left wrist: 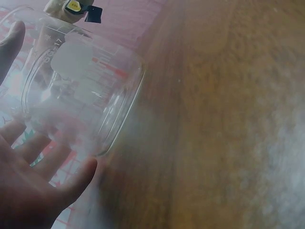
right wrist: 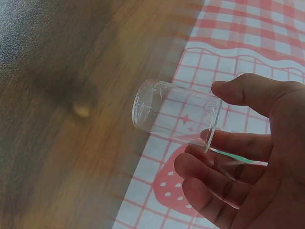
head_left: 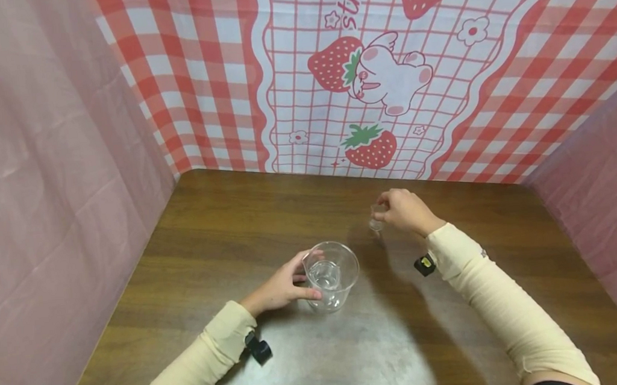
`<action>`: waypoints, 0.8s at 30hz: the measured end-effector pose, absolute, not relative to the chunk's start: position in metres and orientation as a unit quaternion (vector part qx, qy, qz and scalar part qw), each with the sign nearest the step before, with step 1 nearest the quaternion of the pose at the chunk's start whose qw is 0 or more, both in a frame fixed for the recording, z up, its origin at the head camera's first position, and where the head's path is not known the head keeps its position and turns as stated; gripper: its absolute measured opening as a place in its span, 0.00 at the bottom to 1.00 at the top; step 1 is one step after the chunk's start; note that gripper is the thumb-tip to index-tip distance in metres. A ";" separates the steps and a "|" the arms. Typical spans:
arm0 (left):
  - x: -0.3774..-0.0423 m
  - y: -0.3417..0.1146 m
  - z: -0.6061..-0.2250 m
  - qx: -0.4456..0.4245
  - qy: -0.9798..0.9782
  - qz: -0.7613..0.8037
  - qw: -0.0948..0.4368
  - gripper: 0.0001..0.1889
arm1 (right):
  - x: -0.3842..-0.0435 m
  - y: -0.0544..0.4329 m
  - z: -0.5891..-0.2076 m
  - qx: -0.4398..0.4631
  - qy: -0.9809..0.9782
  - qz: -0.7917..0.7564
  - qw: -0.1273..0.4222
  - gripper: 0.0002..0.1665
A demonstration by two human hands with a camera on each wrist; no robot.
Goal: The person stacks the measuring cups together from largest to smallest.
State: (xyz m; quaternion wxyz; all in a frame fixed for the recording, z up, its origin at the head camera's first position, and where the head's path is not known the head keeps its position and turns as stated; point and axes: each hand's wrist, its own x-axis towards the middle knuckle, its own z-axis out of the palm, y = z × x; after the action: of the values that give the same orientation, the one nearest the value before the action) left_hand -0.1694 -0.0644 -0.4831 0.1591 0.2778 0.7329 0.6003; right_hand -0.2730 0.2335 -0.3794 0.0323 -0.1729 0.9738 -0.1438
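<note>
My left hand (head_left: 280, 286) holds a large clear glass beaker (head_left: 349, 274) by its left side, thumb in front and fingers behind. Inside it sits a smaller clear glass vessel (head_left: 326, 274). White markings show on the large beaker's wall (left wrist: 71, 57) in the left wrist view. To the right and farther back, my right hand (head_left: 406, 210) pinches a small clear beaker (right wrist: 174, 112) at its rim between thumb and fingers. That small beaker appears raised above the table, its base pointing down, apart from the large one.
Both beakers are over a brown wood-grain table (head_left: 224, 223). A red-and-white strawberry-print cloth (head_left: 301, 96) hangs along the back edge, and pink curtains (head_left: 57, 176) stand at both sides. Each sleeved wrist carries a small black camera (head_left: 258, 349).
</note>
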 end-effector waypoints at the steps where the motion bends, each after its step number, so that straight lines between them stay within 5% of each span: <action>1: -0.169 -0.064 -0.483 0.277 0.733 0.600 0.159 0.47 | -0.273 0.233 -0.379 -0.173 0.974 -0.144 0.032 0.22; 24: -0.170 -0.065 -0.484 0.281 0.734 0.599 0.154 0.46 | -0.268 0.232 -0.376 -0.183 0.972 -0.149 0.016 0.20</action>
State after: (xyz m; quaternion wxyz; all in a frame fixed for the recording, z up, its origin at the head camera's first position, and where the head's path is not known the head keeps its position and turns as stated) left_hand -0.1698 -0.0650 -0.4841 0.1540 0.2814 0.7338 0.5989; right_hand -0.2685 0.2321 -0.3763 0.0156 -0.1834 0.9715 -0.1493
